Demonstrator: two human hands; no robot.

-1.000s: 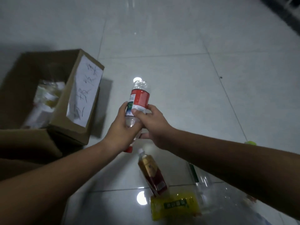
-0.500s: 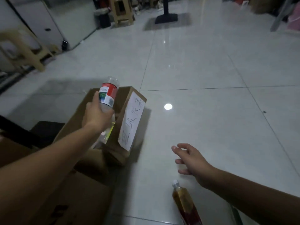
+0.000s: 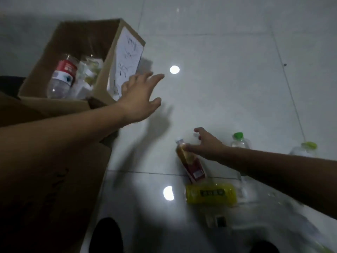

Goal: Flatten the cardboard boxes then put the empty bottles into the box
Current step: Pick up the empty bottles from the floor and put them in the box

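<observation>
I see my left hand [image 3: 140, 96] spread and empty mid-frame; my right hand [image 3: 209, 147] is open, thumb touching the brown bottle [image 3: 192, 164] at lower centre. The red-labelled bottle [image 3: 62, 77] lies in the box [image 3: 87, 39], upper left.

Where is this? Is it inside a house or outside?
Indoors, probably a room in a home or a storeroom: shiny white floor tiles show a lamp's reflection, and a cardboard box holds empty bottles.

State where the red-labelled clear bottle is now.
Upper left of the head view, the red-labelled bottle lies inside the open cardboard box, left of other pale items.
</observation>
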